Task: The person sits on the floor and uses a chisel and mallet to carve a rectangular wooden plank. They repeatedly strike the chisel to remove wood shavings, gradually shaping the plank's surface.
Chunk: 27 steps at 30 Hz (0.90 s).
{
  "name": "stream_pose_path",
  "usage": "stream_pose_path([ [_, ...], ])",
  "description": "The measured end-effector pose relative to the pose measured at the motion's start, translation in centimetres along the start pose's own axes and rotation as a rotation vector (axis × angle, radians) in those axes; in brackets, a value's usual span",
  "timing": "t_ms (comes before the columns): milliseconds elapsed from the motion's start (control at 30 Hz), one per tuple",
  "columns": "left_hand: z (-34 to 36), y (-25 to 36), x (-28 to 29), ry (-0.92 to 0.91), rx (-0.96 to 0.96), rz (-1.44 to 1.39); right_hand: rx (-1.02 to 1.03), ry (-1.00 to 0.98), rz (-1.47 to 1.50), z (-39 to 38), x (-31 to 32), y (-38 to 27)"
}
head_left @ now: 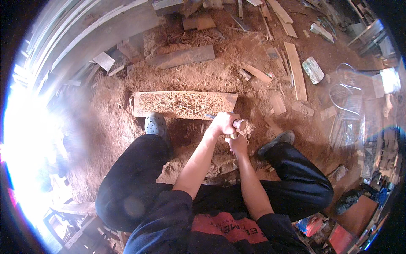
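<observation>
A plank [177, 103] with a carved, pitted face lies across the dirt, my left shoe [154, 125] against its near edge. My left hand [222, 125] is closed around a tool with a narrow metal blade [209, 115] at the plank's right part, beside a round wooden end [240, 124]. My right hand [237, 146] is just below, closed on a handle-like piece [231, 136]; whether both hands hold one tool or two is hard to tell.
Loose boards [296, 70] and scraps [182, 57] lie on the red dirt ahead and right. Looped wire [347, 89] and stacked wood [389, 152] are at the right. Long planks [97, 25] line the upper left; glare whitens the left side.
</observation>
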<state>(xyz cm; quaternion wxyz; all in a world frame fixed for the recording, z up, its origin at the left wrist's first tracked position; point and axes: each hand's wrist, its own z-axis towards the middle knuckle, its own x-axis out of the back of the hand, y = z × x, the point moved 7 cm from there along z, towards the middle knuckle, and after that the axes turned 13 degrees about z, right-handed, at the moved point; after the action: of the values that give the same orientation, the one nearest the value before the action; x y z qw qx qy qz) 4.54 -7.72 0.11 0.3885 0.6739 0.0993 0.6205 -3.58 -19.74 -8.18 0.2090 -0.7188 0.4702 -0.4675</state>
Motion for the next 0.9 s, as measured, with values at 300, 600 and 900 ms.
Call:
stream_pose_path([
  [300,0.2,0.3,1.9,0.062,0.012,-0.051,-0.358,-0.107,0.405,-1.6,1.4,0.0],
  [600,0.1,-1.7,3.2,0.067,0.184,-0.177,-0.040,0.241,1.247,-8.3,19.8,-13.0],
  [900,0.4,-2.3,2.9,0.101,0.234,-0.190,0.202,0.383,0.660,-8.2,12.9,-10.4],
])
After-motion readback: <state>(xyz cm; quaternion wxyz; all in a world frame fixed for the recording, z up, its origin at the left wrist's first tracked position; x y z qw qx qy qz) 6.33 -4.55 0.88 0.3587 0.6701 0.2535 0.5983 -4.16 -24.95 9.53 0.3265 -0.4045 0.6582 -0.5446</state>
